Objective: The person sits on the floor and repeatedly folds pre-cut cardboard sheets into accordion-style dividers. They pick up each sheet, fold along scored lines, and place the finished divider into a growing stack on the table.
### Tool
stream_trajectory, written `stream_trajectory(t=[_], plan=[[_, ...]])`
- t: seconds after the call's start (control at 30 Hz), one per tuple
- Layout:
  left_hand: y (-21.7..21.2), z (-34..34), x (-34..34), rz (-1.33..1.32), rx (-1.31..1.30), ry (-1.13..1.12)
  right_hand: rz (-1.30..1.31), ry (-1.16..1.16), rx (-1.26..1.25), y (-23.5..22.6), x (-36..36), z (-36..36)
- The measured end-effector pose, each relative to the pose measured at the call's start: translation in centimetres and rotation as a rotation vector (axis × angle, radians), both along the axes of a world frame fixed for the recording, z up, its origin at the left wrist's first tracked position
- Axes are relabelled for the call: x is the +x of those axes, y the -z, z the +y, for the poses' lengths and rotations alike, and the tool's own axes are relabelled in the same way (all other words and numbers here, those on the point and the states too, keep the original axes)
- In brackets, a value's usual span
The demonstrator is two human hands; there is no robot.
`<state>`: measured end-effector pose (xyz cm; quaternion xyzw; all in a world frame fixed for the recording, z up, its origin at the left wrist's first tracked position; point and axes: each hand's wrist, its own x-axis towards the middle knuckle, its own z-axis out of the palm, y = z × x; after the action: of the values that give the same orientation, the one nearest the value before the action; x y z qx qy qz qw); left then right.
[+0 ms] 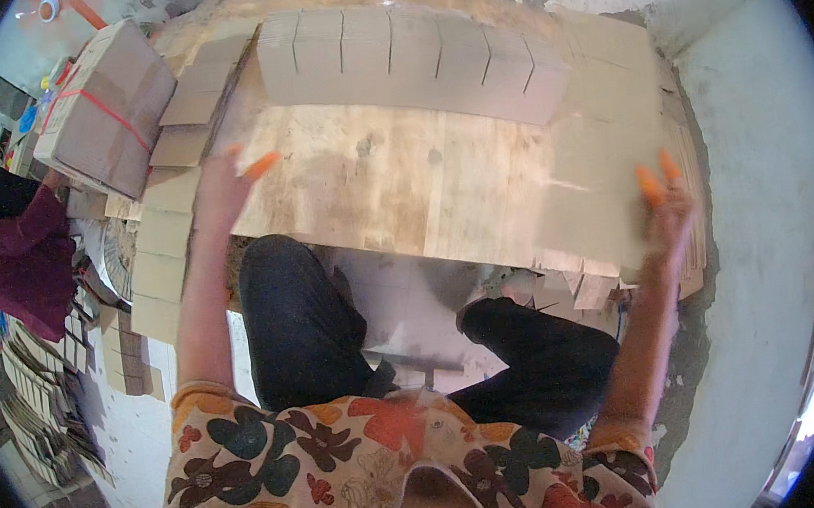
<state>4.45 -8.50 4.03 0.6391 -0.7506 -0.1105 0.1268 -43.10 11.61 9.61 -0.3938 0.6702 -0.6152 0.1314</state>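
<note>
My left hand [229,188], with orange covers on some fingertips, is slightly blurred beside the cardboard strips [161,219] at the table's left. Its fingers are apart and nothing shows in them. At the right, over the edge of a stack of flat cardboard sheets [603,147], is my right hand [673,214], two orange-covered fingers stretched out. I see nothing in that hand, and cannot tell whether it touches the cardboard. Between the hands lies the bare wooden tabletop [370,174]. Along its far side stands a row of slotted cardboard pieces [408,58].
A carton [104,107] with red strapping stands at the far left. Beyond it, a person in a maroon top [20,252] sits near several piles of slotted cardboard [40,407] on the floor. A pale wall [759,142] borders the table's right side. My legs [300,313] are below the table's near edge.
</note>
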Motion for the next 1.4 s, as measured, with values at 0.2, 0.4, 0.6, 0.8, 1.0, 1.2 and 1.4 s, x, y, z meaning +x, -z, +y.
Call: stream_trajectory(t=[0.2, 0.4, 0.6, 0.8, 1.0, 1.2, 1.4], plan=[[3.8, 3.6, -12.5, 1.393, 0.651, 0.149, -0.293, -0.414, 0.063, 2.7, 10.6, -4.5], [4.9, 2.2, -16.7, 1.736, 0.564, -0.005, 0.171, -0.404, 0.386, 1.0, 13.0, -4.4], [1.7, -2.7, -21.3, 1.45, 0.534, 0.212, 0.211, -0.195, 0.21, 2.5, 9.4, -3.8], [2.2, -9.0, -29.6, 0.437, -0.311, 0.563, 0.261, 0.235, 0.199, 1.9, 4.1, -4.8], [3.7, -11.6, -33.9, -0.016, -0.375, 0.599, 0.423, 0.221, 0.168, 4.0, 2.8, -5.3], [5.8, -13.8, -33.5, 0.101, -0.548, 0.734, 0.507, 0.212, 0.101, 4.0, 2.6, -5.6], [4.1, -10.8, -32.4, 0.173, -0.48, 0.77, 0.499, 0.22, 0.105, 4.0, 2.7, -5.5]])
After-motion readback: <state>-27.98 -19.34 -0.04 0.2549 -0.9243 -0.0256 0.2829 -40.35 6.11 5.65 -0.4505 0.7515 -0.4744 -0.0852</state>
